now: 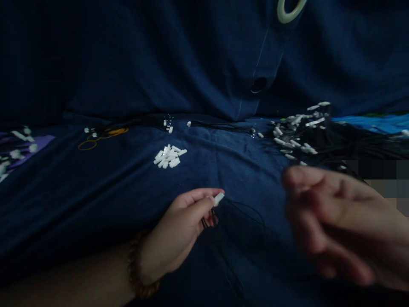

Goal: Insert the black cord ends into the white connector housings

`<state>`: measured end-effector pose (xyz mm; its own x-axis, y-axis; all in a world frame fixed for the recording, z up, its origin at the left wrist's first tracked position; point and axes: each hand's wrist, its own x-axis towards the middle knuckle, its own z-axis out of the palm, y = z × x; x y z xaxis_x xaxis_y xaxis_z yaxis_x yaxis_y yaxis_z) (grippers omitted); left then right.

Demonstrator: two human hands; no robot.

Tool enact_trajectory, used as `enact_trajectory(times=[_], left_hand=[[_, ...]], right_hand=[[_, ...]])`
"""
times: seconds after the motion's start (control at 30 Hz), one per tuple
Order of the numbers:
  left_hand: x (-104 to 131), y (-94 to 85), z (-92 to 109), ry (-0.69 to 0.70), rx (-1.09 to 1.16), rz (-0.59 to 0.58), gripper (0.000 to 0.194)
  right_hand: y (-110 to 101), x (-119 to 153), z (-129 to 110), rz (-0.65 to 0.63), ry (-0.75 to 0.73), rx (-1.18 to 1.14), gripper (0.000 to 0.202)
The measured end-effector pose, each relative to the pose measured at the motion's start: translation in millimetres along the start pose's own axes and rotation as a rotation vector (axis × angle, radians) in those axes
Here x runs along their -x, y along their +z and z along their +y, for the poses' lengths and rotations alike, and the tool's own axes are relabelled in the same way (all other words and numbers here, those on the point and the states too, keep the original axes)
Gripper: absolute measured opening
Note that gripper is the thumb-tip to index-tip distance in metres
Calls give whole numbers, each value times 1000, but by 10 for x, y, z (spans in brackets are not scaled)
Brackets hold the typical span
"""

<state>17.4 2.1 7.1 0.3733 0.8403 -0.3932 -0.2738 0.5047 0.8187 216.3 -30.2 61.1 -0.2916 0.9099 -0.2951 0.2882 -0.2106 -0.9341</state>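
Between the thumb and fingers of my left hand is a small white plastic connector. Thin black wires run near it, some hanging below the fingers and one looping to the right. My right hand is raised at the right, apart from the connector and blurred. Its thumb and forefinger look pressed together, and whatever may be between them cannot be made out. Beyond my left hand, a small heap of white connectors lies on the dark blue cloth.
Black cables with white connectors pile up at the right beside a bright blue sheet. Short black wire bundles and an orange elastic band lie at the back. More white connectors rest on purple material at left.
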Motion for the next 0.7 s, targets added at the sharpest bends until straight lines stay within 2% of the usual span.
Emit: enact_trajectory(times=[0.03,0.1,0.23,0.37,0.5,0.7], left_hand=[[12,3,-5,-11,16,-3,20],[39,12,-18,-26,55,-1,17],[82,35,-37,-43,94,6,16],[84,37,-24,-42,136,26,17],[73,19,-20,-41,178,60,16],[71,4,-29,-39,149,42,16]], right_hand=[[99,-27,2,-118,31,-93,25],[247,-89,43,-157,42,-124,18],[326,-158,168,-45,-67,155,15],[279,-148,209,-23,-173,324,16],[266,-145,209,-6,-194,379,18],[289,-170,217,-1,-206,422,17]])
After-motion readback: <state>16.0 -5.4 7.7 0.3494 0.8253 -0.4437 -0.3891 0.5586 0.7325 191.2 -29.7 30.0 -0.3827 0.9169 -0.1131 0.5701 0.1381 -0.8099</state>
